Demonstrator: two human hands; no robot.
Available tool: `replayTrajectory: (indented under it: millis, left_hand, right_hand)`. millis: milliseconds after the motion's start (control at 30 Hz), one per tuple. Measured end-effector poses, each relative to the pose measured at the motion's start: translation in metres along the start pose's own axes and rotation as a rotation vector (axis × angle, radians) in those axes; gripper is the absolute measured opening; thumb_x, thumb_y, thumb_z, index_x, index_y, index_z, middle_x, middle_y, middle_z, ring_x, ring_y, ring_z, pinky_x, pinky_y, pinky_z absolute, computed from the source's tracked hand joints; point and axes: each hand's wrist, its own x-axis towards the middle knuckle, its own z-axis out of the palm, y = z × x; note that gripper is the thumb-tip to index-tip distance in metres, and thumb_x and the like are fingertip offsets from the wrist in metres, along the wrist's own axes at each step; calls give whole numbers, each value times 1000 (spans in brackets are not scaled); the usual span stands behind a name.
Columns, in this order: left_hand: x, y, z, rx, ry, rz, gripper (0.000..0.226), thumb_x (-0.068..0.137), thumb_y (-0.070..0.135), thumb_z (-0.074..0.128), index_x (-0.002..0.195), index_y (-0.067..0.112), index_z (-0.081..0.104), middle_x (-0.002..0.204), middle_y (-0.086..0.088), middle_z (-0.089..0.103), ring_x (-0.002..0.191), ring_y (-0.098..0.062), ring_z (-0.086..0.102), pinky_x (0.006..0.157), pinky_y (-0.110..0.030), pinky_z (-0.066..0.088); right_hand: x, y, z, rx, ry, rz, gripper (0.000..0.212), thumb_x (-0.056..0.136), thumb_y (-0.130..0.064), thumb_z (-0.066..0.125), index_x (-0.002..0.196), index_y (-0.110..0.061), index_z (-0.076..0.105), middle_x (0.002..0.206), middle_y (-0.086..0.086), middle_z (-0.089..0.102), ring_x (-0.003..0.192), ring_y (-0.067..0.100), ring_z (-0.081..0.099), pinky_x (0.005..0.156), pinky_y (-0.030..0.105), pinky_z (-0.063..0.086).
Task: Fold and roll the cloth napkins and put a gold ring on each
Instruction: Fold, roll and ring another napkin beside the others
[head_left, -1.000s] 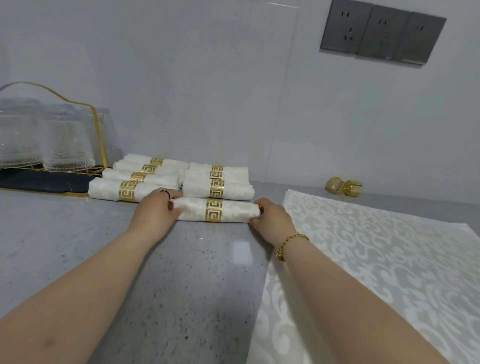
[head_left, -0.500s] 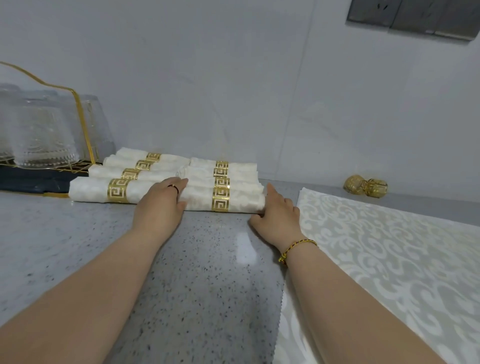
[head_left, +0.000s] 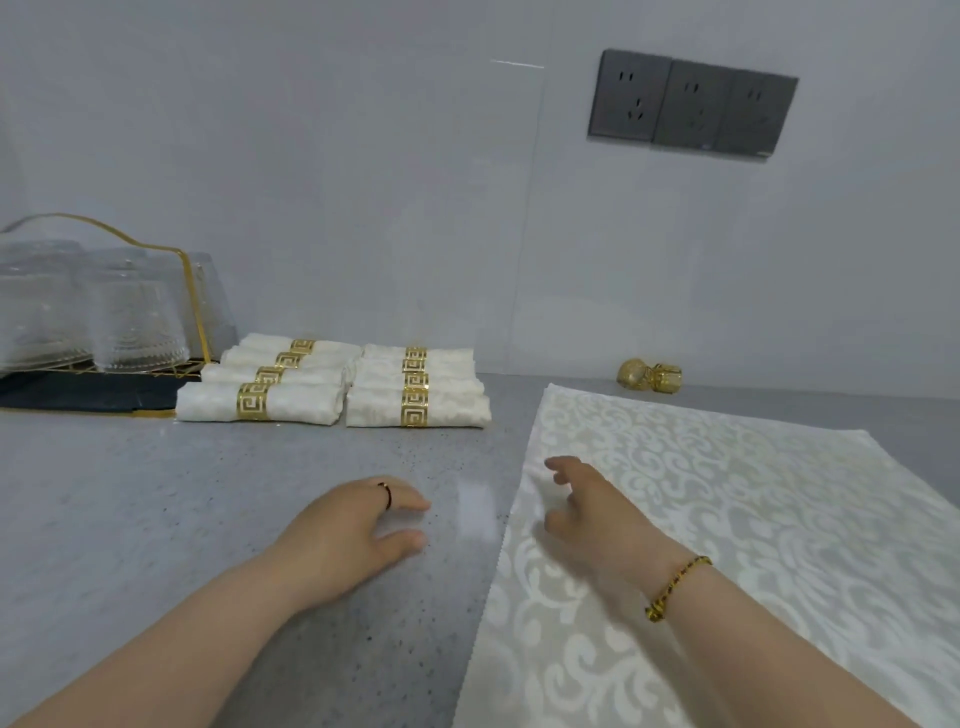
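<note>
Hovering low over the grey speckled countertop (head_left: 156, 493), the left hand (head_left: 358, 525) is relaxed, fingers loosely spread, thumb out to the side, nothing in it. A thin dark finger ring (head_left: 386, 493) shows on it. The right hand (head_left: 587, 514) is over the near left edge of the flat napkin (head_left: 753, 519), fingers slack and pointing forward, and it's empty too. It's a little blurred, so whether the fingertips touch the cloth is impossible to call. A gold beaded bracelet (head_left: 675, 587) sits on that wrist.

The flat napkin, cream with a pale scroll pattern, lies spread open on the right side of the counter, running off the bottom and right of the view. And look at the finished work up by the wall: the rolled napkins (head_left: 301, 408) lie in two tidy columns side by side, well ahead of both hands, each roll lying crosswise and touching its neighbour. Four are in the left column; the right column's count is harder to read from this angle. Each roll wears one of the gold bands (head_left: 414, 408) with a square key pattern round its middle.

Two loose gold rings (head_left: 649, 375) sit together at the foot of the wall, just beyond the flat napkin's far edge. Far left, upturned clear glasses (head_left: 124, 322) stand in a gold wire rack (head_left: 195, 296) on a dark mat (head_left: 78, 392), just beside the left column. Grey wall sockets (head_left: 691, 104) are mounted up on the wall.
</note>
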Motion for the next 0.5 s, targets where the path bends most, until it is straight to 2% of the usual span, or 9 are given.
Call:
replayTrajectory:
  millis: [67, 100, 167, 233, 333, 400, 467, 500]
  left_hand:
    - [-25, 32, 5, -90, -170, 84, 64, 45, 85, 49, 100, 52, 49, 106, 44, 35, 99, 30, 37, 88, 8, 23]
    - [-37, 44, 9, -115, -234, 111, 72, 39, 85, 45, 102, 52, 51, 105, 46, 34, 96, 35, 33, 84, 11, 21]
    - [-57, 59, 21, -108, -297, 160, 82, 41, 78, 48, 115, 45, 54, 107, 48, 31, 96, 36, 30, 82, 13, 17]
    - [-72, 67, 34, -76, -288, 203, 81, 47, 75, 53, 121, 42, 53, 111, 47, 29, 102, 32, 28, 84, 13, 15]
    - [-84, 70, 48, -78, -237, 225, 89, 35, 86, 35, 113, 47, 55, 106, 50, 26, 98, 34, 23, 83, 14, 11]
    - [-84, 68, 53, -77, -161, 230, 89, 32, 94, 25, 104, 51, 57, 102, 50, 28, 96, 35, 27, 84, 13, 14]
    - [-85, 65, 55, -46, -75, 234, 95, 36, 96, 24, 104, 43, 63, 99, 49, 31, 97, 30, 36, 84, 12, 18]
    - [-86, 68, 56, 13, -40, 274, 85, 46, 92, 28, 101, 40, 66, 98, 48, 35, 100, 26, 37, 83, 11, 22]
  right_hand:
    - [-40, 6, -5, -59, -26, 5, 55, 90, -20, 49, 140, -23, 25, 139, -2, 37, 127, 12, 36, 97, 18, 32]
    - [-58, 8, -7, -80, -31, 0, 54, 91, -23, 49, 139, -24, 26, 139, -4, 38, 127, 11, 35, 98, 17, 31]
    - [-91, 8, -12, -110, -52, -25, 53, 91, -30, 49, 139, -25, 27, 137, -7, 38, 126, 9, 35, 98, 15, 29]
    - [-122, 7, -15, -114, -111, -52, 53, 90, -37, 52, 137, -26, 30, 133, -11, 38, 121, 5, 36, 94, 12, 29]
    - [-157, 9, -8, -118, -178, -156, 61, 81, -54, 54, 134, -30, 35, 136, -21, 29, 127, -4, 24, 91, 1, 19]
    - [-171, 11, 3, -140, -184, -221, 88, 59, -78, 35, 134, -33, 35, 133, -27, 17, 126, -12, 10, 99, 1, 4]
    - [-177, 14, 11, -129, -129, -232, 106, 42, -86, 16, 133, -35, 38, 131, -30, 16, 121, -17, 5, 102, 4, -4]
    - [-180, 14, 13, -124, -92, -229, 107, 41, -85, 14, 132, -35, 41, 132, -30, 18, 119, -18, 5, 101, 2, -5]
